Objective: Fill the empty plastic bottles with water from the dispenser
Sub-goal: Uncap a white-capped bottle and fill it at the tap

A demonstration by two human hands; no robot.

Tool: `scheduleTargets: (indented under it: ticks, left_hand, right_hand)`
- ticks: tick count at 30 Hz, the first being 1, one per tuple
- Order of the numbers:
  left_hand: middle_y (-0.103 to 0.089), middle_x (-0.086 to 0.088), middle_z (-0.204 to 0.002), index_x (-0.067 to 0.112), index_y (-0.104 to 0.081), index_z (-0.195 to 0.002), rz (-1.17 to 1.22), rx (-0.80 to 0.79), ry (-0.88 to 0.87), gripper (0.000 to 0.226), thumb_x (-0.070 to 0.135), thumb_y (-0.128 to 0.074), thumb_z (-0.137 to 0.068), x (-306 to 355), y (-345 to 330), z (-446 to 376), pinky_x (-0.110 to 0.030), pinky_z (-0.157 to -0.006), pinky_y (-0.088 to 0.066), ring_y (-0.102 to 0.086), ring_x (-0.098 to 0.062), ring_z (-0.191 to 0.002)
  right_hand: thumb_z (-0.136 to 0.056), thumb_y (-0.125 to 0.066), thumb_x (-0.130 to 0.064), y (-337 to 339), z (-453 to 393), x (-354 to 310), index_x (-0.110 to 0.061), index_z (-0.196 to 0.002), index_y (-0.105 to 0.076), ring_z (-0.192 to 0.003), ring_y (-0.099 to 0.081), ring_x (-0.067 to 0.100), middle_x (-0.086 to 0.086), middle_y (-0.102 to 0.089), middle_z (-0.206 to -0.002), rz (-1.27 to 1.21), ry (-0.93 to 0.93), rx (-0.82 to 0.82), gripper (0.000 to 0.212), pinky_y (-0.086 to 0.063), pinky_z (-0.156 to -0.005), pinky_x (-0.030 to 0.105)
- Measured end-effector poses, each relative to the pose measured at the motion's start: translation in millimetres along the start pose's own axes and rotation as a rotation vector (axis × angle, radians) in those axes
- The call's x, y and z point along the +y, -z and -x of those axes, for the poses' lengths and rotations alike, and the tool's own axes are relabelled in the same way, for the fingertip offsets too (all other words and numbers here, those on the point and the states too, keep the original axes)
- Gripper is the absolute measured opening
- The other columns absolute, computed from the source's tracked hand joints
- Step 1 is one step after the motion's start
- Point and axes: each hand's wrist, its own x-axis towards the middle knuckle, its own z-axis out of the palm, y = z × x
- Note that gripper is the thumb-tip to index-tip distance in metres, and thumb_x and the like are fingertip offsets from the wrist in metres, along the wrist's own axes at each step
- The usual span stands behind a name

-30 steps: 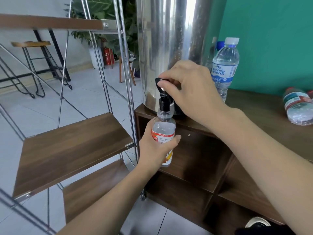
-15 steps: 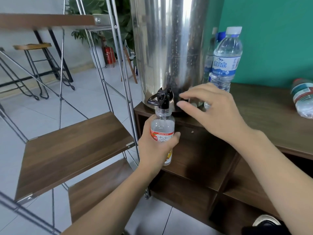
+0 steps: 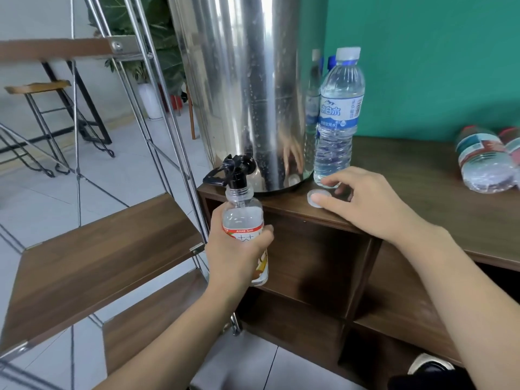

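Observation:
A tall steel dispenser (image 3: 242,91) stands on the wooden cabinet (image 3: 439,198), its black tap (image 3: 233,171) hanging over the front edge. My left hand (image 3: 239,254) grips a small clear bottle (image 3: 243,215) with a red and white label, upright, its open mouth right under the tap. The bottle looks nearly full. My right hand (image 3: 363,204) lies on the cabinet top, its thumb and fingertips closing around a white cap (image 3: 316,197) beside the dispenser's base.
A capped blue-label water bottle (image 3: 339,116) stands just behind my right hand, with another behind it. Two bottles (image 3: 484,159) lie on their sides at the far right. A metal-framed rack with wooden shelves (image 3: 92,257) stands on the left.
My right hand left the tap lever, moved right and down, and now rests at the white cap on the cabinet. The left hand still holds the bottle under the tap.

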Motion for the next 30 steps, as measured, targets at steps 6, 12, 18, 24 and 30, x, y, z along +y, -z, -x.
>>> scheduleTargets:
  ticks: [6, 12, 18, 24, 30]
  left_hand:
    - [-0.072, 0.019, -0.103, 0.045, -0.057, -0.123, -0.019, 0.032, 0.004, 0.068, 0.039, -0.089, -0.063, 2.2, -3.3, 3.5, -0.047, -0.097, -0.059, -0.071, -0.005, -0.096]
    - [-0.072, 0.018, -0.106, 0.041, -0.058, -0.126, -0.016, 0.054, -0.033, 0.066, 0.036, -0.091, -0.069, 0.2, -7.4, 4.3, -0.046, -0.097, -0.058, -0.070, -0.003, -0.096]
    - [-0.073, 0.018, -0.107, 0.043, -0.060, -0.125, -0.014, 0.062, -0.031, 0.067, 0.043, -0.086, -0.064, 0.8, -7.3, 4.7, -0.047, -0.097, -0.058, -0.072, -0.007, -0.100]
    - [-0.073, 0.018, -0.104, 0.039, -0.060, -0.126, -0.017, 0.069, -0.054, 0.064, 0.039, -0.088, -0.068, 1.2, -7.4, 5.3, -0.043, -0.095, -0.059, -0.071, -0.002, -0.095]
    - [-0.070, 0.027, -0.102, 0.043, -0.059, -0.122, -0.011, 0.067, -0.062, 0.060, 0.030, -0.092, -0.073, -0.2, -6.4, 3.7, -0.039, -0.096, -0.058, -0.069, 0.003, -0.094]
  right_hand:
    - [-0.079, -0.070, -0.061, -2.3, 0.6, -0.2, -0.025, -0.109, -0.072, -0.090, -0.060, 0.000, -0.010, -0.064, -0.101, 0.010, -0.024, -0.050, 0.047, -0.045, -0.084, 0.016]
    - [-0.075, -0.066, -0.066, -4.9, -1.0, 2.1, -0.027, -0.109, -0.071, -0.091, -0.057, 0.004, -0.011, -0.062, -0.098, 0.034, -0.022, -0.070, 0.051, -0.050, -0.088, 0.030]
    - [-0.078, -0.063, -0.068, -8.3, -2.8, 2.6, -0.028, -0.108, -0.071, -0.091, -0.053, 0.003, -0.013, -0.057, -0.095, 0.074, -0.031, -0.072, 0.051, -0.049, -0.087, 0.031]
    - [-0.079, -0.052, -0.077, -8.0, -0.6, 2.2, -0.033, -0.102, -0.069, -0.096, -0.047, -0.004, -0.014, -0.053, -0.094, 0.132, -0.039, -0.104, 0.052, -0.047, -0.087, 0.034]
    - [-0.081, -0.047, -0.079, -8.2, -1.5, 0.6, -0.034, -0.102, -0.067, -0.093, -0.048, 0.006, -0.014, -0.052, -0.095, 0.175, -0.032, -0.130, 0.053, -0.049, -0.087, 0.040]
